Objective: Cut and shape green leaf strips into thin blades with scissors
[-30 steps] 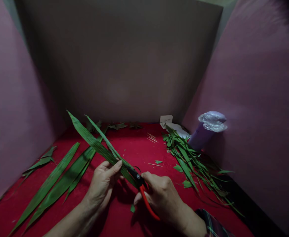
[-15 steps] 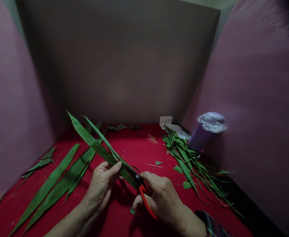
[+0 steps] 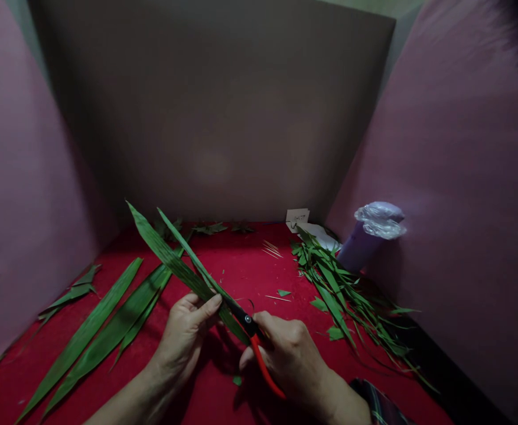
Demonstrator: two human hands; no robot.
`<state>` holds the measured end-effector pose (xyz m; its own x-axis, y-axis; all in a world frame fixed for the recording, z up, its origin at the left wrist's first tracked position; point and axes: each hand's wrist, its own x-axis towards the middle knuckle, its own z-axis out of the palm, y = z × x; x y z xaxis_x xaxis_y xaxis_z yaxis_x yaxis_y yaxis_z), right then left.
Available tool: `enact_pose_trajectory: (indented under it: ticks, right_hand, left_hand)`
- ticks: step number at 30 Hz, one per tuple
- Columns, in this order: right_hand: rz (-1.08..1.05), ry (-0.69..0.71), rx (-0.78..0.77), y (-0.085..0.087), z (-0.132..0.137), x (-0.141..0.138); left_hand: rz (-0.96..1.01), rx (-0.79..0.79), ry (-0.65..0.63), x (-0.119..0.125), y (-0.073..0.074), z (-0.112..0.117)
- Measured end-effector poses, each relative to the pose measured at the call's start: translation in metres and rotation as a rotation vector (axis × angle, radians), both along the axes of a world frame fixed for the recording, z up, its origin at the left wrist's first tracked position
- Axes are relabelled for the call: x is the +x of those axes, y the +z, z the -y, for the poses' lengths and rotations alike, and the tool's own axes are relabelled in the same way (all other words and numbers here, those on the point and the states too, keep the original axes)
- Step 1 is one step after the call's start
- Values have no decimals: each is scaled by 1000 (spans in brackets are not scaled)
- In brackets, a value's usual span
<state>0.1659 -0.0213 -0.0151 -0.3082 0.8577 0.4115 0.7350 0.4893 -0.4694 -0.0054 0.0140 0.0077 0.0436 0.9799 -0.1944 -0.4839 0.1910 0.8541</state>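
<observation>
Between thumb and fingers, my left hand (image 3: 189, 327) pinches a long green leaf (image 3: 170, 255) that slants up to the left. A narrow strip (image 3: 191, 254) runs beside it, split from the leaf down to the blades. My right hand (image 3: 287, 348) grips red-handled scissors (image 3: 261, 357) with black blades, which lie along the leaf just right of my left thumb. The blade tips are partly hidden by the leaf. More long leaves (image 3: 121, 313) lie on the left of the red cloth.
Cut green strips (image 3: 338, 283) are heaped at the right, near a purple cylinder (image 3: 365, 236) topped with clear plastic. Several toothpicks (image 3: 271, 249) and a small white card (image 3: 297, 216) lie toward the back. Pink panels (image 3: 466, 195) stand at both sides.
My left hand and the leaf have shifted slightly right and down. The scissor handles have drawn closer together, while the things lying on the cloth stay in place.
</observation>
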Motion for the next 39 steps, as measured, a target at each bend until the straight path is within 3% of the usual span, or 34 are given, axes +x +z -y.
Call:
enact_pose_trajectory:
  ticks: [9,14,25,39]
  right_hand:
    - [-2,-13,2,1,3,0]
    - [12,-37,1,5,4,-2]
    - [-14,7,47,-5,-2,1]
    - [-26,3,9,-4,-3,0]
  left_hand:
    - [-11,26,-5,0,0,0]
    - [-41,9,-70,3,1,4]
    - [-36,56,-152,2,-6,4]
    - [49,51,44,-1,11,3]
